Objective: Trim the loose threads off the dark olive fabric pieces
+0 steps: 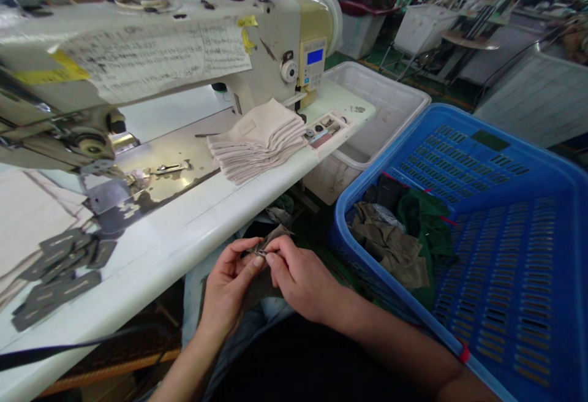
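Observation:
Both my hands meet over my lap, just off the front edge of the sewing table (197,224). A small dark grey-brown fabric piece (280,231) is pinched between them. My left hand (229,279) holds it with thumb and fingers closed. The fingertips of my right hand (298,273) press on the same piece from the right, touching my left thumb. Part of the piece is hidden by the fingers. Beyond the hands, a stack of folded beige fabric (260,138) lies on the table. Several dark grey tabs (64,267) lie at the left, beside light fabric (32,218).
A sewing machine (184,40) stands across the back of the table, its needle area at the left. At the right is a blue basket (509,236) holding green and brown cloth (390,246). Behind it stands a white bin (390,95). A small parts tray (327,129) sits near the table's right end.

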Demonstrator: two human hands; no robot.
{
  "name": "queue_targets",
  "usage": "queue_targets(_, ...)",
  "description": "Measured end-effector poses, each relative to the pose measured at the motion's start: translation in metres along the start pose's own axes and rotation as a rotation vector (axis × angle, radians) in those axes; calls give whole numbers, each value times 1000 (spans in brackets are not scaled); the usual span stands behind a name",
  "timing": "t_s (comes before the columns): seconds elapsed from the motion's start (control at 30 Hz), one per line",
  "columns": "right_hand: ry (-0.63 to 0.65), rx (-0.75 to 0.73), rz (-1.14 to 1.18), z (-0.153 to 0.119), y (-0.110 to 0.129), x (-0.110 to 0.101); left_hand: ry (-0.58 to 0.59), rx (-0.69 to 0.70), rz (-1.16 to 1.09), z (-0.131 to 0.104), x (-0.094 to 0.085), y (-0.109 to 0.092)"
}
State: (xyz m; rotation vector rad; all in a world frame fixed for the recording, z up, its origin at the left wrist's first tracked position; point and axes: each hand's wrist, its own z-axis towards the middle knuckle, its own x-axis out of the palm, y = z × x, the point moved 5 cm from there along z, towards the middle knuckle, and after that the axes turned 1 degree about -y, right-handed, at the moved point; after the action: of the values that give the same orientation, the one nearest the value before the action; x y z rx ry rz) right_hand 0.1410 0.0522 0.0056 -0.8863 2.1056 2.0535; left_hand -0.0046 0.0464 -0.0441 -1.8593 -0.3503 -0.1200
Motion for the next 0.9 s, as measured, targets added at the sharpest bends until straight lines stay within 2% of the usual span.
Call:
queue_targets(0.27, 43, -4, -46, 1, 2, -4, -1, 3, -20, 0, 0, 0)
queue_targets(0.47, 39, -19, -204, 0, 1, -4, -7, -12, -16, 0, 1, 1)
queue_targets(0.67, 51, -36, -250, 1, 1, -6, -17, -27, -7, 0, 3, 0)
queue_targets(0.9, -14, -62, -271, -2, 1, -2, -30, 97, 103, 2, 1, -7)
